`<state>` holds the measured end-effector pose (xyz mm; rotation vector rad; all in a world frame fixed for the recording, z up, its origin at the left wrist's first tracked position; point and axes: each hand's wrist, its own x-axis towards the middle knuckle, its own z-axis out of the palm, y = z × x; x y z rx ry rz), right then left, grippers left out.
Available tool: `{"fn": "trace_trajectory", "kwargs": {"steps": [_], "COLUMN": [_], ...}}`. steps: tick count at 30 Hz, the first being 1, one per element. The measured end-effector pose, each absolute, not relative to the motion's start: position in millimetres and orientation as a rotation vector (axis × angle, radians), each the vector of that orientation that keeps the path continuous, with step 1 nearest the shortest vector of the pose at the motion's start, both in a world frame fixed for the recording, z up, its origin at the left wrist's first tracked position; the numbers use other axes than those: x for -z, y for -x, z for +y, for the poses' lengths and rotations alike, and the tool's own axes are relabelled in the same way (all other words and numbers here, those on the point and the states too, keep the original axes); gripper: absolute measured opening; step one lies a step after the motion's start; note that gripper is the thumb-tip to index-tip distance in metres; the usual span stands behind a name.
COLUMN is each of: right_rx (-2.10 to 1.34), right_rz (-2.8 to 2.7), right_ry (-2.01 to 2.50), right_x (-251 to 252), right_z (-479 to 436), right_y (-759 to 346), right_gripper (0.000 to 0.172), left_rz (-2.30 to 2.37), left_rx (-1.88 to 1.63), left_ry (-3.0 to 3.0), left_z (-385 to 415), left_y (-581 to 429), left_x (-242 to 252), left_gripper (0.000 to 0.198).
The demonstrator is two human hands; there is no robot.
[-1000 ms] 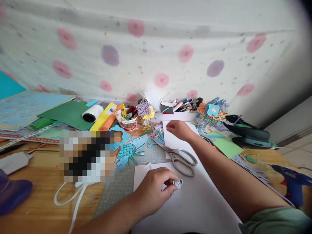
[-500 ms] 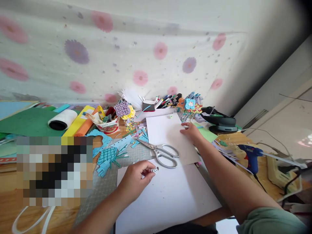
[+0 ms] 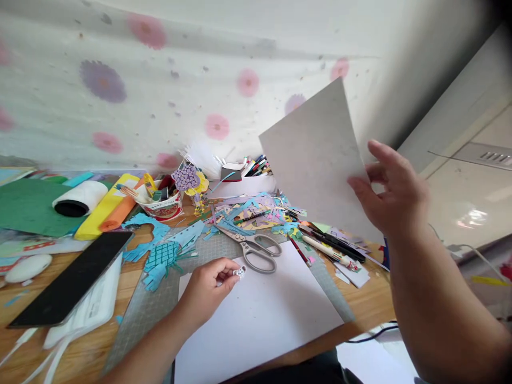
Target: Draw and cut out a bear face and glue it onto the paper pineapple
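My right hand (image 3: 390,194) grips a white sheet of paper (image 3: 316,154) by its right edge and holds it up in the air, tilted, above the right side of the table. My left hand (image 3: 208,285) rests on a larger white sheet (image 3: 264,314) lying on the grey cutting mat (image 3: 148,309). Its thumb and fingers pinch a small white and grey figure (image 3: 240,272). Grey-handled scissors (image 3: 254,248) lie shut just beyond that hand.
Blue woven paper scraps (image 3: 160,256), a cup of tools (image 3: 162,205), paper rolls (image 3: 80,198), green card (image 3: 28,205), a box of pens (image 3: 248,170) and loose pens (image 3: 332,246) crowd the wooden table. A black tablet (image 3: 72,277) lies at left. A floral cloth hangs behind.
My right hand has lifted the white sheet off the table and raised it to the right. The left hand stays pinching the small figure. The view has swung rightward.
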<state>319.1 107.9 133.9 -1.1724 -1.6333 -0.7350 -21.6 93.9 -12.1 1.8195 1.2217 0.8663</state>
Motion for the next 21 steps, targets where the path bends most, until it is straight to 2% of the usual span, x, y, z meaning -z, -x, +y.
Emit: {"fn": "trace_trajectory", "kwargs": {"steps": [3,7,10,13,21], "right_rx": [0.853,0.622,0.524,0.302,0.211], "right_rz": [-1.864,-2.165,-2.352,-2.544,-2.623], "right_ry": [0.880,0.753,0.861,1.160,1.220], "right_x": [-118.4,-64.3,-19.1,10.4,19.1], "right_z": [107.3,116.0,126.2,143.2,180.0], "right_y": [-299.7,-260.7,-232.5,-213.0,-179.1], "right_gripper": [0.036,0.021,0.022,0.022,0.023], "left_rz": [1.226,1.221,1.197,1.171,1.153], "left_rx": [-0.874,-0.883,-0.883,-0.897,-1.002], "left_ry": [-1.855,-1.923,-1.970,-2.015,-2.087], "left_z": [92.1,90.5,90.6,92.0,99.3], "left_y": [22.3,22.6,23.3,24.3,25.0], "left_x": [9.5,6.2,6.8,10.4,12.6], "left_gripper": [0.018,0.016,0.015,0.014,0.010]}}
